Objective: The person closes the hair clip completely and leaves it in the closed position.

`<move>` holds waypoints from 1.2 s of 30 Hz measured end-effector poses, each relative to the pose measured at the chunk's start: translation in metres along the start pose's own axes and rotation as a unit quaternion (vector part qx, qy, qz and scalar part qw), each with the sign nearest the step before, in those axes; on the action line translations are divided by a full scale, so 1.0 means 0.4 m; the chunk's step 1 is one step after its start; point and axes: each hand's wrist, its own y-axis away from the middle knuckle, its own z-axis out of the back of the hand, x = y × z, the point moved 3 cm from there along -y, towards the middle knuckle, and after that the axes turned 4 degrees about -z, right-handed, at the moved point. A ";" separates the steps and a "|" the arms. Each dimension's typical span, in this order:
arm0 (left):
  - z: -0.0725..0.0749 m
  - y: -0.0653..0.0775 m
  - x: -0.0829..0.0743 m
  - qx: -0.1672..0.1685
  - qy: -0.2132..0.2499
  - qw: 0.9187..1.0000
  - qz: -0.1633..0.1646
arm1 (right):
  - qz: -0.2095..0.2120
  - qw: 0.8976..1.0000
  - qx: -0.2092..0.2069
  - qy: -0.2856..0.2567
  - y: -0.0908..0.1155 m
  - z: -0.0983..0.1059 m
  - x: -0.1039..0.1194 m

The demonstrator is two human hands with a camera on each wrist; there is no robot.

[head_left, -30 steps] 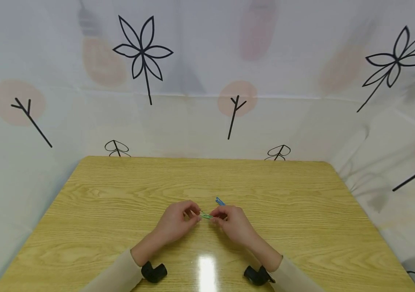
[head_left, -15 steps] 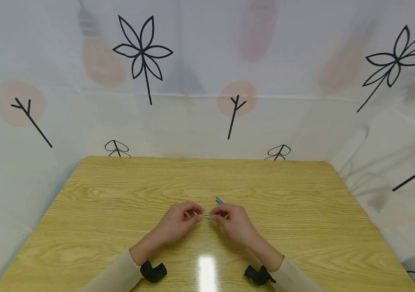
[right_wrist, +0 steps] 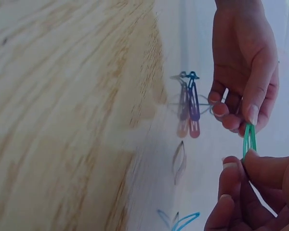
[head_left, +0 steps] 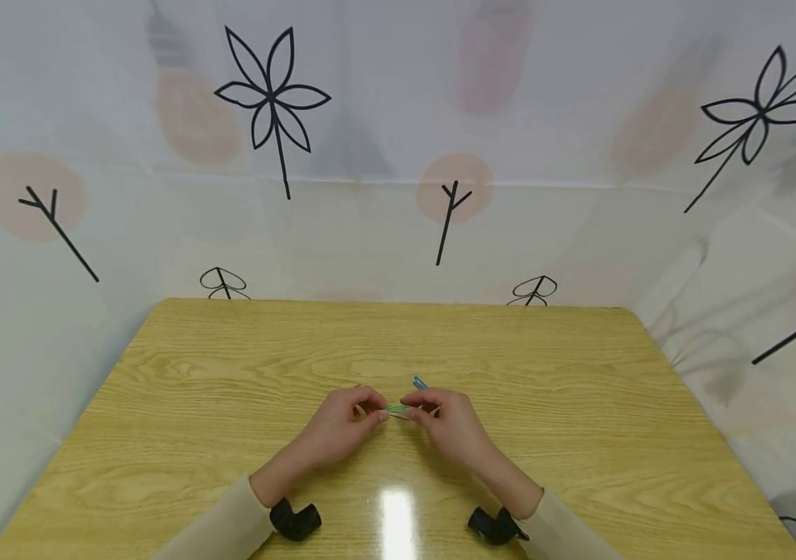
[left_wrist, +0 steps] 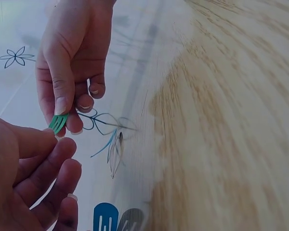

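Observation:
A green snap hair clip (head_left: pixel 397 409) spans the space between my two hands over the middle of the table. My left hand (head_left: pixel 341 424) pinches its left end between thumb and fingertips. The other end is pinched by my right hand (head_left: pixel 454 428). From the right wrist, the slim green clip (right_wrist: pixel 249 139) shows a slit down its length, with fingertips covering both ends. In the left wrist view, a slotted part of the green clip (left_wrist: pixel 59 124) shows between the hands. Just beyond the right fingers lies a blue clip (head_left: pixel 420 383), partly hidden by that hand.
In the right wrist view, purple and pink clip parts (right_wrist: pixel 194 108) lie beyond the hands, with a light-blue clip (right_wrist: pixel 185 221) nearer. A blue slotted clip end (left_wrist: pixel 105 217) shows low in the left wrist view. A patterned cloth (head_left: pixel 355 241) stands behind the wooden table (head_left: pixel 229 350).
The right fingers have shifted slightly on the green clip, and the clip has turned a little between the hands. Both hands stay in almost the same place.

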 end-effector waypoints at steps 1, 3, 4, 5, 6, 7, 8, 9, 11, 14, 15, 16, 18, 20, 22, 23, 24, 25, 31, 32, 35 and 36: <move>0.000 0.000 0.000 0.000 0.001 1.000 -0.001 | 0.002 1.000 0.001 -0.001 0.000 0.000 0.000; 0.000 0.000 -0.001 0.001 0.006 1.000 -0.002 | 0.002 1.000 0.008 -0.003 0.000 -0.002 -0.002; 0.001 0.000 -0.001 0.001 0.009 1.000 -0.002 | 0.001 1.000 0.013 -0.008 0.000 -0.003 -0.004; 0.001 0.000 -0.001 0.001 0.012 1.000 -0.002 | 0.000 1.000 0.017 -0.013 0.000 -0.004 -0.006; 0.002 0.000 -0.001 0.002 0.016 1.000 -0.002 | -0.002 1.000 0.022 -0.019 0.001 -0.005 -0.007; 0.003 0.000 0.000 0.003 0.021 1.000 -0.001 | -0.002 0.999 0.026 -0.023 0.001 -0.006 -0.008; 0.004 0.000 0.000 0.004 0.026 1.000 0.001 | -0.004 0.999 0.030 -0.027 0.000 -0.007 -0.009; 0.005 0.001 0.000 0.006 0.030 1.000 0.001 | -0.006 0.999 0.033 -0.031 0.001 -0.008 -0.010; 0.006 0.001 0.001 0.010 0.037 0.999 0.004 | -0.007 0.999 0.035 -0.037 0.001 -0.010 -0.010; 0.008 0.000 -0.001 0.015 0.047 0.999 0.008 | -0.010 0.999 0.035 -0.039 0.001 -0.009 -0.008; 0.008 0.000 -0.001 0.017 0.050 0.999 0.008 | -0.010 0.998 0.035 -0.041 0.001 -0.009 -0.007; 0.008 0.000 -0.001 0.018 0.054 0.998 0.009 | -0.010 0.998 0.036 -0.043 0.001 -0.008 -0.005; 0.008 -0.001 -0.002 0.020 0.059 0.998 0.010 | -0.011 0.998 0.037 -0.046 0.001 -0.007 -0.003; 0.009 -0.002 -0.002 0.018 0.059 0.998 0.009 | -0.012 0.998 0.038 -0.047 0.000 -0.007 -0.002; 0.010 -0.003 -0.003 0.014 0.058 0.998 0.007 | -0.010 0.998 0.037 -0.045 -0.001 -0.006 -0.001; 0.010 -0.003 -0.003 0.012 0.056 0.998 0.007 | -0.011 0.998 0.036 -0.043 -0.001 -0.006 -0.001; 0.010 -0.003 -0.003 0.011 0.055 0.998 0.007 | -0.011 0.998 0.035 -0.042 -0.001 -0.006 0.000; 0.010 -0.002 -0.003 0.009 0.053 0.999 0.007 | -0.011 0.998 0.035 -0.042 -0.001 -0.006 -0.001; 0.007 -0.003 -0.001 0.002 0.055 0.998 0.011 | -0.016 0.998 0.035 -0.051 -0.001 -0.007 -0.007; 0.007 -0.003 -0.001 0.000 0.055 0.998 0.012 | -0.017 0.998 0.035 -0.051 -0.001 -0.008 -0.008; 0.006 -0.004 -0.002 -0.008 0.053 0.998 0.016 | -0.024 0.998 0.036 -0.055 -0.002 -0.008 -0.011; 0.006 -0.004 -0.002 -0.011 0.053 0.998 0.017 | -0.025 0.997 0.036 -0.057 -0.002 -0.007 -0.011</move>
